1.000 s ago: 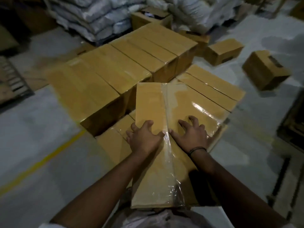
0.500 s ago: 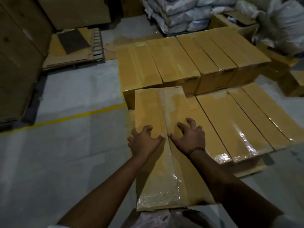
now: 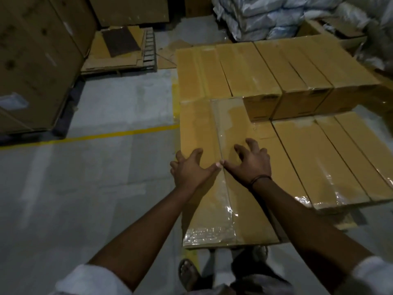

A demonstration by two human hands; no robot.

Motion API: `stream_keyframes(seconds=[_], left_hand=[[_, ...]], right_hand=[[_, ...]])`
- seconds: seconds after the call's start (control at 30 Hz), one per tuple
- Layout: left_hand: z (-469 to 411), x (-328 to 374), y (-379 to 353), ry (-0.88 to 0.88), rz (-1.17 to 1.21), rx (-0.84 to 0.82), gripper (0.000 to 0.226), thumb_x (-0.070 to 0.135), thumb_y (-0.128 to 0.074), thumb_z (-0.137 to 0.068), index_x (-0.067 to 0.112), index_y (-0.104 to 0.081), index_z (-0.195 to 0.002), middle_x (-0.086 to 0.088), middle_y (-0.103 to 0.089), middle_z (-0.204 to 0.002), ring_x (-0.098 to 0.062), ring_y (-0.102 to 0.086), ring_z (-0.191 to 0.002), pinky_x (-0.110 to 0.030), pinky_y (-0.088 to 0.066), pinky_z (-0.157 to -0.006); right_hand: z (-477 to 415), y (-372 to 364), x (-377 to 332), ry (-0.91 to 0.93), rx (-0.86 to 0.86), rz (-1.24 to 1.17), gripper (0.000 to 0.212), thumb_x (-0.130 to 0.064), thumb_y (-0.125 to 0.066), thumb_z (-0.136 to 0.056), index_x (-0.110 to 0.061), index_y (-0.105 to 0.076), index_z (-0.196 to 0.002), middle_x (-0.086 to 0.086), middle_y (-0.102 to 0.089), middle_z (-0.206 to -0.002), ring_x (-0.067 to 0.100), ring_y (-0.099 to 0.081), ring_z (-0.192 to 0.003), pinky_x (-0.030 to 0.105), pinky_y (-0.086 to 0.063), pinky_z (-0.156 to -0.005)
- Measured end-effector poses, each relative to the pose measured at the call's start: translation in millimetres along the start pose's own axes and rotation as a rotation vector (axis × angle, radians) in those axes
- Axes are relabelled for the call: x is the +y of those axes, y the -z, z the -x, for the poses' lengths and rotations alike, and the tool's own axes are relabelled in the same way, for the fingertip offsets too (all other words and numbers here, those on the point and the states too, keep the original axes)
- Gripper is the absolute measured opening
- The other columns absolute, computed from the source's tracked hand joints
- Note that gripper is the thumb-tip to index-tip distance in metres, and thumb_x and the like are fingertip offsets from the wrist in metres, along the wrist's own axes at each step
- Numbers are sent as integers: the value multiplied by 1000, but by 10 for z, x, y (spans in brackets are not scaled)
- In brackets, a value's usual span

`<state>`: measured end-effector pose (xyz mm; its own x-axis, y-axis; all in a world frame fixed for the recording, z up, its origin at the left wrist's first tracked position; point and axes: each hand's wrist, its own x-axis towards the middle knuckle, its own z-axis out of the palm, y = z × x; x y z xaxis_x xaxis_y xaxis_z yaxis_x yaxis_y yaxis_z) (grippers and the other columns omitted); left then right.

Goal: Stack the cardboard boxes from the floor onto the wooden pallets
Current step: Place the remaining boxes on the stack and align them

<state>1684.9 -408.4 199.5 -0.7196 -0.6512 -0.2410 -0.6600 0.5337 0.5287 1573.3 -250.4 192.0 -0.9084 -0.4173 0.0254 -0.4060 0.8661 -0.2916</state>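
Grey floor, yellow line across it, rows of taped cardboard boxes at right

Dim, murky frame, and I noted a warm yellow cast on the cardboard boxes. Glare patches sat on the clear tape at the near end of the closest box. The floor read grey, brightest mid-left. The forearms were near silhouettes. Corners fell into shadow, edges bent by the wide lens, and the sleeves were soft and blurred.
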Motion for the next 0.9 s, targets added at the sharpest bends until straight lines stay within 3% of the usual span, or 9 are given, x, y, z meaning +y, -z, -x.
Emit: stream_keyframes(seconds=[0.37, 0.9], left_hand=[[-327, 107, -155, -39, -1, -46, 97, 74, -80, -66, 50, -39, -151, -10, -17, -161, -41, -26, -139, -50, -35, -113], [-735, 11, -423, -8, -100, -116, 103, 63, -85, -69, 50, -30, -156, -15, -10, -165, -45, -25, -141, -50, -36, -112]], right_hand=[[-432, 15, 256, 58, -115, -34, 88, -90, -51, -68, -41, -52, -141, -4, -24, -161, 34, -42, -126, 46, -42, -104], [-789, -261, 414, 107, -286, -41, 96, -91, -55, -65, -40, -43, -146, -3, -13, -164, 39, -36, -131, 51, -43, -106]])
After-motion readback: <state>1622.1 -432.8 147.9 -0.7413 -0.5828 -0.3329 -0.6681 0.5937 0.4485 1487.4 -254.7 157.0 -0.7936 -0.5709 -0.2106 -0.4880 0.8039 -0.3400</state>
